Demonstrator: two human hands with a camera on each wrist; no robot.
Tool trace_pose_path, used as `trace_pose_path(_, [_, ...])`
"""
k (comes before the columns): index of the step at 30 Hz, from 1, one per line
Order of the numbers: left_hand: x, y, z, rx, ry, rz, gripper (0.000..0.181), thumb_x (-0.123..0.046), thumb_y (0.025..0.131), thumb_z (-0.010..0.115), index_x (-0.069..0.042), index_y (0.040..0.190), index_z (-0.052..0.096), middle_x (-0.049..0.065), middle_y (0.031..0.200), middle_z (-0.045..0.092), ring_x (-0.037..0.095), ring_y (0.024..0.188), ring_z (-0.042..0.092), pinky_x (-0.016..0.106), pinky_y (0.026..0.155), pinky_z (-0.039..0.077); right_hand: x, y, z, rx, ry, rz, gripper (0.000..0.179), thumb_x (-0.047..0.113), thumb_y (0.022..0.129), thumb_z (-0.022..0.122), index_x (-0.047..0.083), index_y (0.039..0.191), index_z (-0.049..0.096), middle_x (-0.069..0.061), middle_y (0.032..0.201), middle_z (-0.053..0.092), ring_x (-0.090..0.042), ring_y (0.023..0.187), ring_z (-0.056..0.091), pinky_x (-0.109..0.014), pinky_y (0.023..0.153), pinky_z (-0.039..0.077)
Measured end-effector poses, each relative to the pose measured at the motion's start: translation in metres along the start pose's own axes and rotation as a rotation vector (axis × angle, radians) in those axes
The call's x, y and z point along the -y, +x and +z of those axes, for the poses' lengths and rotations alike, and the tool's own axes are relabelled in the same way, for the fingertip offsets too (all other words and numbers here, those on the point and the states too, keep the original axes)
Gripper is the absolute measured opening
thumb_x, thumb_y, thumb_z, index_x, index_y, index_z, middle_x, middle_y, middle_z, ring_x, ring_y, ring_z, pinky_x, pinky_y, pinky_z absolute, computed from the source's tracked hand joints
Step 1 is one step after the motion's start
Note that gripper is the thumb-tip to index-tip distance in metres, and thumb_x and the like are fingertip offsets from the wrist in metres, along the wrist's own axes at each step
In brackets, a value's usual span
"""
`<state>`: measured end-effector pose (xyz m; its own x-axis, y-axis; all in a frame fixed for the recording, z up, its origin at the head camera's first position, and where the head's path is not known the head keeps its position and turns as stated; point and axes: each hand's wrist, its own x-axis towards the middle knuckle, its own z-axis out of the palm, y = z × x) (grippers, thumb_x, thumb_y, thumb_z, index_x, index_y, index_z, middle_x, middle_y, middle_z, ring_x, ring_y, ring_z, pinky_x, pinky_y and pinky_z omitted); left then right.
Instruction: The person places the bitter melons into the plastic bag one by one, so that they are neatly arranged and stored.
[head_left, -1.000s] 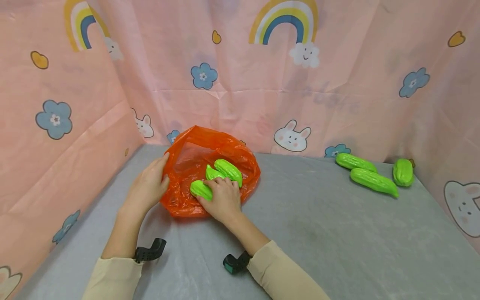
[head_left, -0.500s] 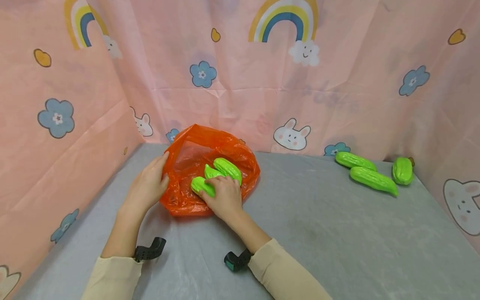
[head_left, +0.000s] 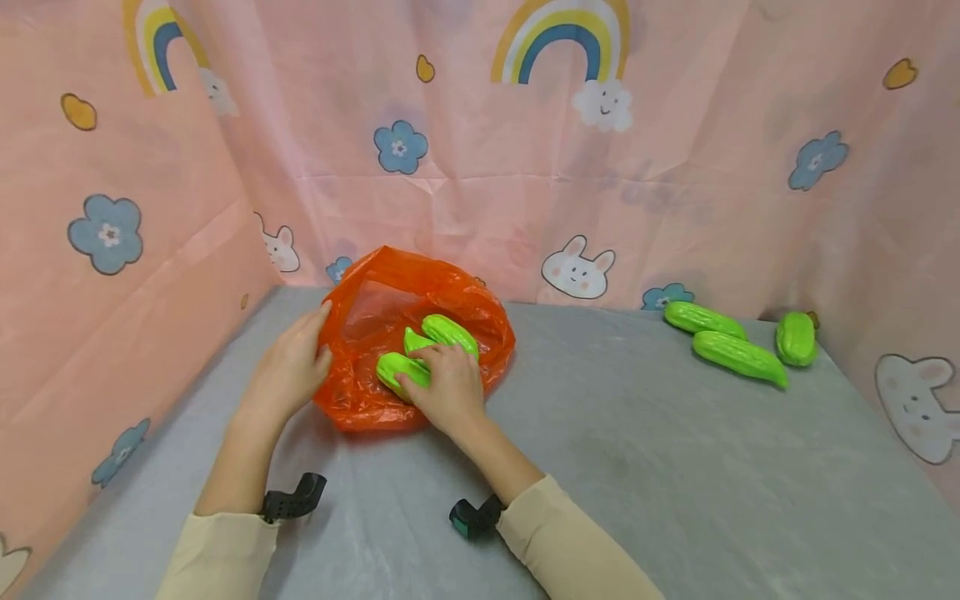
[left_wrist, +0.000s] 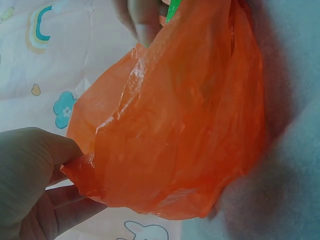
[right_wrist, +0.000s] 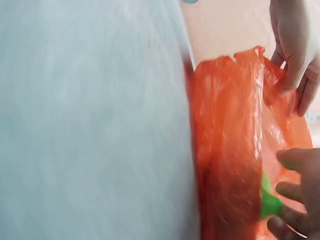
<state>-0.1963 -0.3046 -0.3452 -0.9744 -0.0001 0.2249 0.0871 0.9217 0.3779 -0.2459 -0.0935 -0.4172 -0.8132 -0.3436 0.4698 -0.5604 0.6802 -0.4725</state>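
Note:
An orange-red plastic bag (head_left: 420, 267) lies with its mouth toward me, holding several bright green, ridged bitter melons (head_left: 450, 333). My left hand (head_left: 288, 367) pinches the bag's left rim; in the left wrist view the thumb and fingers of that left hand (left_wrist: 37, 175) hold a fold of the film. Inside the mouth, my right hand (head_left: 450, 387) lies over the nearest bitter melon (head_left: 397, 371), fingertips at its right end. In the right wrist view that right hand (right_wrist: 302, 195) has its fingers spread beside a green tip (right_wrist: 269, 202). The bag wall hides the rest.
Several more bitter melons (head_left: 738, 357) lie at the back right of the grey tabletop (head_left: 615, 467). A pink cloth backdrop (head_left: 465, 208) printed with rainbows, flowers and rabbits stands behind and along both sides. Each wrist bears a black camera mount (head_left: 296, 498).
My right hand has slid slightly back along the nearest bitter melon, uncovering more of it. That melon has turned a little. The left hand keeps its place on the bag rim.

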Motion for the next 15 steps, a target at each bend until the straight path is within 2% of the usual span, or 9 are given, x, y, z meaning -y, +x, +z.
trace_pose_path(3, [-0.003,0.002,-0.001,-0.004,-0.008,0.004,0.062,-0.003,0.097,0.049,0.003,0.156,0.031,0.029,0.152,0.044,0.050,0.137,0.046,0.064,0.113,0.040,0.000,0.003,-0.014,-0.006,0.043,0.028,0.036,0.039,0.087,0.077,0.016,0.114,0.077,-0.003,0.113,0.077,-0.025,0.109,0.067,-0.045,0.098,0.052])
trace_pose_path(7, [-0.003,0.001,-0.003,-0.011,-0.010,0.002,0.062,-0.003,0.096,0.049,0.004,0.155,0.031,0.030,0.153,0.043,0.051,0.138,0.044,0.066,0.113,0.039,-0.001,0.005,-0.035,0.030,0.146,0.065,0.036,0.037,0.090,0.074,0.014,0.117,0.076,-0.005,0.117,0.075,-0.025,0.115,0.065,-0.046,0.102,0.052])
trace_pose_path(11, [-0.001,-0.001,-0.003,-0.013,-0.009,0.002,0.062,-0.004,0.096,0.049,0.005,0.155,0.032,0.031,0.152,0.043,0.052,0.136,0.045,0.067,0.112,0.039,-0.008,0.000,-0.062,0.070,0.226,0.029,0.034,0.033,0.091,0.074,0.010,0.116,0.076,-0.007,0.118,0.075,-0.026,0.116,0.066,-0.045,0.102,0.054])
trace_pose_path(15, [0.001,-0.003,-0.003,-0.005,-0.008,0.005,0.062,-0.003,0.095,0.050,0.006,0.155,0.032,0.033,0.149,0.045,0.053,0.134,0.046,0.068,0.110,0.039,-0.023,-0.009,-0.096,0.099,0.203,-0.003,0.033,0.031,0.091,0.074,0.009,0.115,0.075,-0.008,0.118,0.073,-0.025,0.110,0.068,-0.042,0.095,0.058])
